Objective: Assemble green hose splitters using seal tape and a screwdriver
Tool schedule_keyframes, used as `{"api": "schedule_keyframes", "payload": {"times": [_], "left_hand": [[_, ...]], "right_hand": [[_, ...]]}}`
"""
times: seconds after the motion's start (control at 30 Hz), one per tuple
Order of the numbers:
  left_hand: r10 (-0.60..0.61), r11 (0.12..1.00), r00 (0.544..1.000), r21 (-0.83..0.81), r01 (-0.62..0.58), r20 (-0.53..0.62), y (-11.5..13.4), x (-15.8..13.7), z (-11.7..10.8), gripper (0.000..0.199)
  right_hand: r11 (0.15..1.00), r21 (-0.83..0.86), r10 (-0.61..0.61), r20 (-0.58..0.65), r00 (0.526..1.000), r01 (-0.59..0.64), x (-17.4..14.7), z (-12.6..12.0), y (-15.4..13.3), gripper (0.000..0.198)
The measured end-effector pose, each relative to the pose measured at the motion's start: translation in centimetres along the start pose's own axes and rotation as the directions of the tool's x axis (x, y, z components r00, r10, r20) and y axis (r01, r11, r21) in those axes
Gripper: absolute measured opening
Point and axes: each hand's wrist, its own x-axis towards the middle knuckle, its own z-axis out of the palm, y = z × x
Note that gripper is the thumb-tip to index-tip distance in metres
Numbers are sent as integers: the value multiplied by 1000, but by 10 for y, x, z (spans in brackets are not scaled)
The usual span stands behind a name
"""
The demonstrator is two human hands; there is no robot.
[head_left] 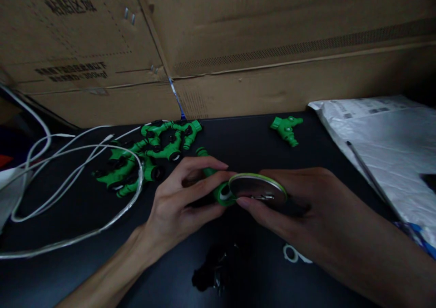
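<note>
My left hand (185, 199) is closed around a green plastic hose splitter (223, 196), whose round open end faces me and shows a pale ring inside. In my right hand (306, 208), thumb and fingers pinch a round pin badge (259, 187) with a yellow-green rim, its pin side towards me. The badge's edge touches or overlaps the splitter's open end; I cannot tell which. Below my right hand lie white ring washers (290, 253), partly covered by it. Dark black parts (211, 269) sit on the black table in front of me, hard to make out.
Several green hose splitters (166, 149) with black fittings are heaped at the back left. Another green splitter (288, 130) lies alone at the back right. White cables (91, 149) loop across the left. A cardboard box (238, 31) walls the back; a white mailer bag (384, 140) and pen (366, 167) lie right.
</note>
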Motion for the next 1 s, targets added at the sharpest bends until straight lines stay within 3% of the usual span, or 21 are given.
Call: {"api": "schedule_keyframes", "payload": {"times": [0.13, 0.67, 0.83, 1.0], "left_hand": [[7, 1000, 999, 29, -6, -31, -1, -2, 1, 35], [-39, 991, 999, 127, 41, -16, 5, -4, -2, 38], [-54, 994, 998, 95, 57, -35, 4, -6, 0, 38], [-18, 993, 998, 112, 25, -57, 5, -4, 1, 33]], "right_hand": [[999, -48, 15, 31, 999, -13, -2, 0, 1, 22], [981, -83, -180, -33, 983, 177, 0, 6, 3, 15], [995, 24, -94, -46, 995, 95, 1, 8, 2, 17], [987, 163, 7, 35, 999, -12, 2, 3, 2, 21]]}}
